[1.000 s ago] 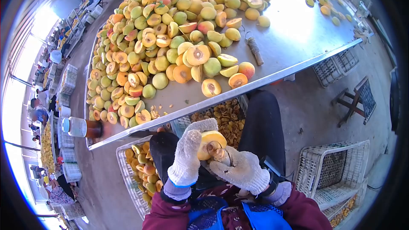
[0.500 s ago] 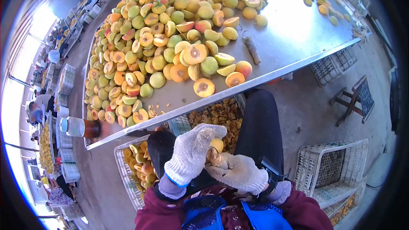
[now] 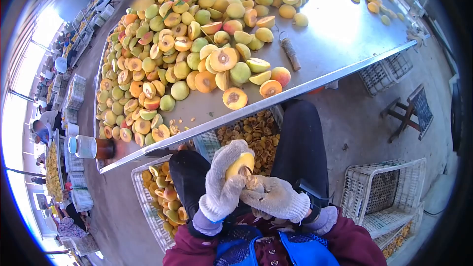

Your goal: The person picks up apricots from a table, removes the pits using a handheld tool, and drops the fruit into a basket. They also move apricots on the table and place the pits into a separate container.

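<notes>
My left hand [image 3: 220, 183], in a knitted glove, is closed round a yellow peach half [image 3: 238, 163] above my lap. Its cut side faces right. My right hand [image 3: 277, 199], also gloved, is closed close against the fruit. It grips a small pitting tool [image 3: 245, 170], whose curved metal end meets the cut face; most of the tool is hidden by the fingers. Below and beyond my hands, a crate between my knees holds brown peach pits [image 3: 251, 135]. To the left, a white crate [image 3: 142, 187] holds peach halves.
A metal table [image 3: 315, 81] in front carries a big heap of peach halves [image 3: 182, 69]. A wrapped-handle tool with a wire loop [image 3: 290, 55] lies on it. A jar [image 3: 91, 147] stands at the left edge. White crates [image 3: 384, 192] and a folding stool [image 3: 411, 113] are right. People work far left.
My left hand has rolled over, so the peach half now shows more of its side and cut face. My right hand stays close against it.
</notes>
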